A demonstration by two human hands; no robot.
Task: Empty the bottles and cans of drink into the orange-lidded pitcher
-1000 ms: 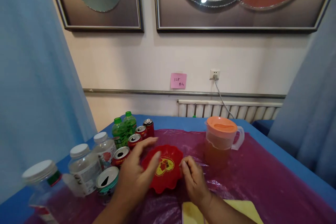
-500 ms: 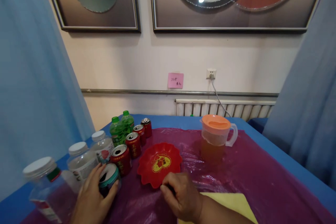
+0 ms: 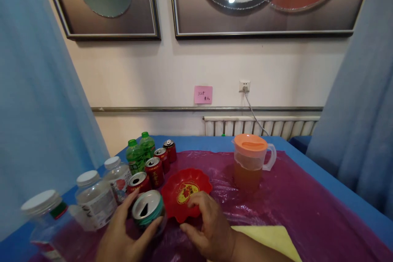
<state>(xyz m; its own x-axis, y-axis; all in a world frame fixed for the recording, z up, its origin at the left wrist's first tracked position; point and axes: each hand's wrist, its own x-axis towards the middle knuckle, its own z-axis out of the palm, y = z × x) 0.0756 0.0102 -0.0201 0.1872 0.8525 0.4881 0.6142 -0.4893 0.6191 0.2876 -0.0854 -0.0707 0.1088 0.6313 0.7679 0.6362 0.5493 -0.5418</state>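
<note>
My left hand (image 3: pixel 121 235) is wrapped round an opened green-banded can (image 3: pixel 147 209) and holds it tilted, just off the purple sheet, beside a red scalloped plastic dish (image 3: pixel 186 193). My right hand (image 3: pixel 208 227) rests on the near rim of that dish, fingers curled and spread over the edge. Red opened cans (image 3: pixel 154 168) stand in a row just behind the held can.
Clear white-capped jars (image 3: pixel 94 197) and two green bottles (image 3: pixel 140 153) line the left side. An orange-lidded pitcher (image 3: pixel 251 161) of amber liquid stands to the right of the dish. A yellow cloth (image 3: pixel 270 239) lies under my right forearm. Blue curtains hang on both sides.
My left hand left the dish, closed on the green-banded can and lifted it toward the dish. My right hand drew back, then came forward onto the dish's near rim.
</note>
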